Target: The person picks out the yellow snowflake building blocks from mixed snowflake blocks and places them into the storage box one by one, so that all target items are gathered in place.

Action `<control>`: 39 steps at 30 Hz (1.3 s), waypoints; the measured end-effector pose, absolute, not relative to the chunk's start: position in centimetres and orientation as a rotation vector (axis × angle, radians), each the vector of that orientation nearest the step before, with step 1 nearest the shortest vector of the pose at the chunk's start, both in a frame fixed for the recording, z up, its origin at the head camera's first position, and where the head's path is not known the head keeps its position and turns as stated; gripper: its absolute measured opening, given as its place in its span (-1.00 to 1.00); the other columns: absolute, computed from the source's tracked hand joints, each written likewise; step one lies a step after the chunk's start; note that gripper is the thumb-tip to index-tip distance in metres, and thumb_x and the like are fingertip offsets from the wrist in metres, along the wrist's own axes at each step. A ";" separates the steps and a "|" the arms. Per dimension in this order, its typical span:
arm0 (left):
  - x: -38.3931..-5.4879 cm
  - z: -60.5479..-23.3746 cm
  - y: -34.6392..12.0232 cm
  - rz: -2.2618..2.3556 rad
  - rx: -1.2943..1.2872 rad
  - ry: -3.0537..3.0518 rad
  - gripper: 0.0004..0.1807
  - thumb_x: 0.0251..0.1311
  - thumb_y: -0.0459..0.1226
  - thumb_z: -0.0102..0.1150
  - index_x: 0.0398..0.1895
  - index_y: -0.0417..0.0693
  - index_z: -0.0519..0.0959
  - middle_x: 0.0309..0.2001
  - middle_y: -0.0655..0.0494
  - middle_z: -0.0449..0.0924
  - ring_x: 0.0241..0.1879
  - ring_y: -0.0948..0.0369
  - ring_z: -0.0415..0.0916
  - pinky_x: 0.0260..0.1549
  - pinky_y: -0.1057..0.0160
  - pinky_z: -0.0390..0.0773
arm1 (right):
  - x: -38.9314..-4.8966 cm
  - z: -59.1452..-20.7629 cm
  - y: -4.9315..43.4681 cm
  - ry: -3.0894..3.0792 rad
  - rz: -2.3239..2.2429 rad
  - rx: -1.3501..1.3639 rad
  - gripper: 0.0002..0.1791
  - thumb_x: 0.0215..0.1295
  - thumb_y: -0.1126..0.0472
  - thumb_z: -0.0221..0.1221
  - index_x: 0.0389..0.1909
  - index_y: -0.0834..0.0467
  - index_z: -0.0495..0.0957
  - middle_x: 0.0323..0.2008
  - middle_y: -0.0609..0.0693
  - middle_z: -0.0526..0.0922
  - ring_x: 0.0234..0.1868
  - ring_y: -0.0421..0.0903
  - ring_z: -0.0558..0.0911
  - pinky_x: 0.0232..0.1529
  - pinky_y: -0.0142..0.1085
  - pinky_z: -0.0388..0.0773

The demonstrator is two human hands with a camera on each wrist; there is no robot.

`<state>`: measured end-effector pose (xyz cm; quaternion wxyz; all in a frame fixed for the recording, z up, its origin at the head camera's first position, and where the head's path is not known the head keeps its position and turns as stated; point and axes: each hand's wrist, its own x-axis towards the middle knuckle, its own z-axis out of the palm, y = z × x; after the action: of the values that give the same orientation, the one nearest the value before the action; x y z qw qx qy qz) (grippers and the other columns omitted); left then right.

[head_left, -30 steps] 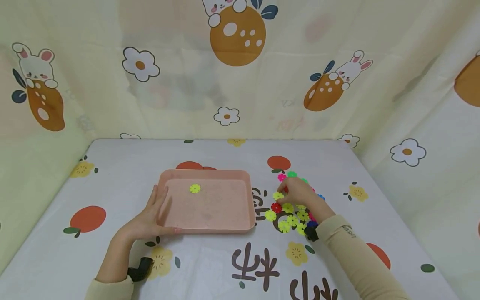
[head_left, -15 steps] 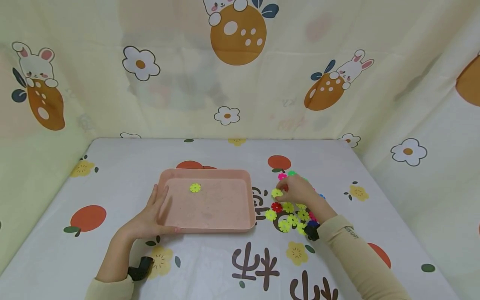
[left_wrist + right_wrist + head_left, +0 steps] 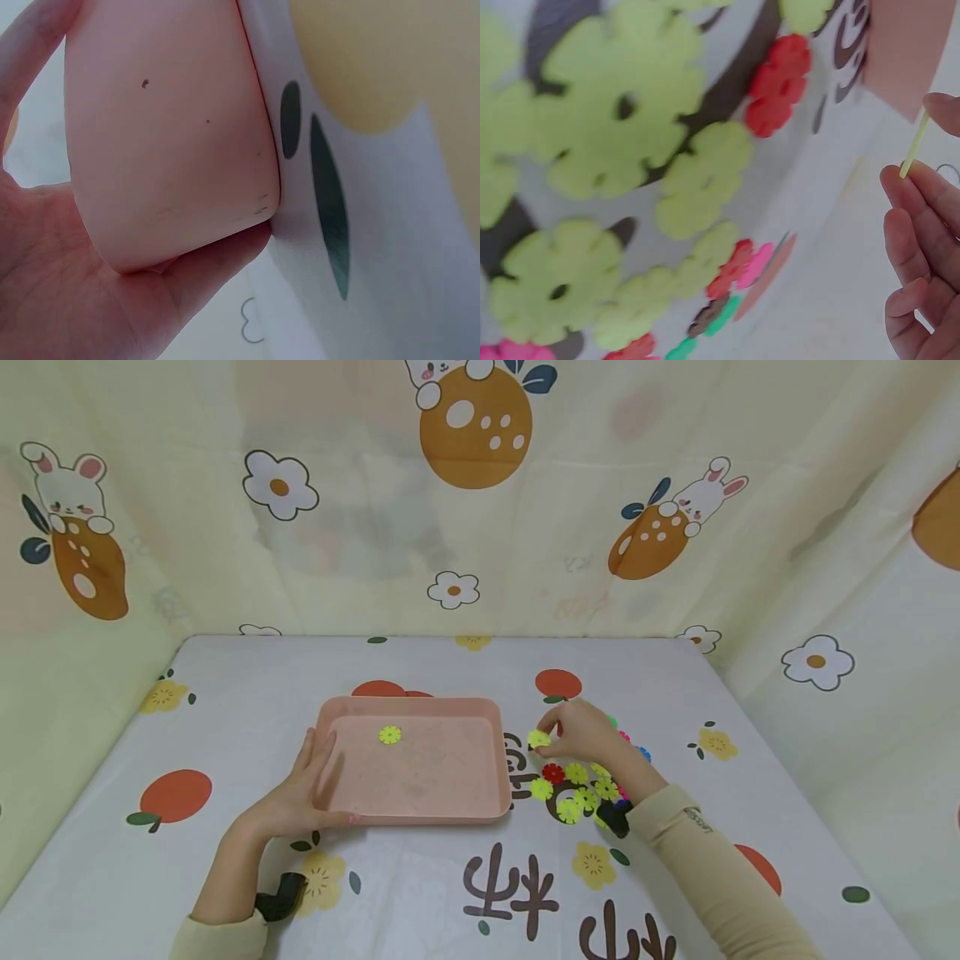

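A pink rectangular tray point(image 3: 420, 777) lies on the table with one yellow-green snowflake disc point(image 3: 390, 735) in it. At its left front corner is my left hand point(image 3: 292, 797), fingers spread straight along the left side and thumb along the front wall; the left wrist view shows the tray corner point(image 3: 172, 150) against the palm. My right hand point(image 3: 588, 739) pinches another yellow-green disc point(image 3: 538, 739) between thumb and fingertips, to the right of the tray. The right wrist view shows this held disc point(image 3: 915, 142) edge-on.
Below and behind the right hand lies a spread of snowflake discs, mostly yellow-green point(image 3: 569, 811), with a red one point(image 3: 552, 773) and a blue one point(image 3: 643, 753). A patterned cloth point(image 3: 225, 718) covers the table, and a printed curtain point(image 3: 360, 527) hangs behind.
My right hand has moved left toward the tray, carrying the pinched yellow-green disc away from the spread. The left hand and tray have stayed in place.
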<state>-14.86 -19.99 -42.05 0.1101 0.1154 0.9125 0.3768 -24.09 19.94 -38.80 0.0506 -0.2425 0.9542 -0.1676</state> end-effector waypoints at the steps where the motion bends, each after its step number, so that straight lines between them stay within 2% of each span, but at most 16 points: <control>1: -14.9 -42.1 -20.0 1.109 0.340 2.681 0.38 -0.29 0.10 0.43 0.43 0.09 -0.40 0.38 -0.21 -0.64 0.33 -0.30 -0.40 0.06 -0.39 -0.01 | -24.1 -38.6 19.8 2.905 -0.509 -0.749 -0.74 -0.11 0.11 0.39 -0.37 0.14 0.69 -0.44 -0.11 0.66 -0.46 -0.17 0.50 -0.49 -0.38 0.45; 7: -14.9 -42.0 -20.1 1.119 0.345 2.673 0.37 -0.28 0.09 0.43 0.43 0.07 -0.39 0.38 -0.20 -0.64 0.33 -0.30 -0.40 0.06 -0.39 -0.02 | -24.0 -37.6 18.4 2.919 -0.514 -0.797 -0.71 -0.12 0.11 0.40 -0.34 0.17 0.69 -0.40 -0.07 0.67 -0.42 -0.12 0.55 -0.47 -0.36 0.47; 20: -14.7 -41.7 -20.0 1.111 0.346 2.677 0.36 -0.28 0.05 0.45 0.44 0.02 -0.36 0.38 -0.23 -0.63 0.31 -0.33 -0.38 0.05 -0.39 0.00 | -24.9 -37.5 14.9 2.889 -0.567 -0.777 -0.64 -0.12 0.05 0.40 -0.26 0.12 0.68 -0.36 -0.13 0.66 -0.44 -0.21 0.50 -0.53 -0.39 0.43; 28: -14.8 -41.9 -20.0 1.111 0.346 2.673 0.36 -0.27 0.07 0.44 0.43 0.10 -0.40 0.38 -0.20 -0.65 0.32 -0.32 -0.40 0.05 -0.40 0.01 | -25.5 -37.6 12.5 2.862 -0.601 -0.777 -0.67 -0.11 0.08 0.38 -0.29 0.14 0.68 -0.46 -0.13 0.61 -0.51 -0.17 0.46 -0.59 -0.39 0.39; 39: -14.9 -42.1 -20.2 1.119 0.345 2.666 0.36 -0.28 0.08 0.44 0.43 0.14 -0.41 0.38 -0.17 -0.67 0.32 -0.31 -0.39 0.06 -0.39 0.01 | -26.2 -37.0 9.8 2.816 -0.569 -0.742 -0.66 -0.07 0.10 0.37 -0.21 0.11 0.66 -0.41 -0.12 0.60 -0.39 -0.14 0.47 -0.43 -0.38 0.43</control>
<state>-14.88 -20.19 -42.13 0.1147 0.1177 0.9095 0.3818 -26.18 9.83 -37.00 0.0869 -0.2491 0.9455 -0.1910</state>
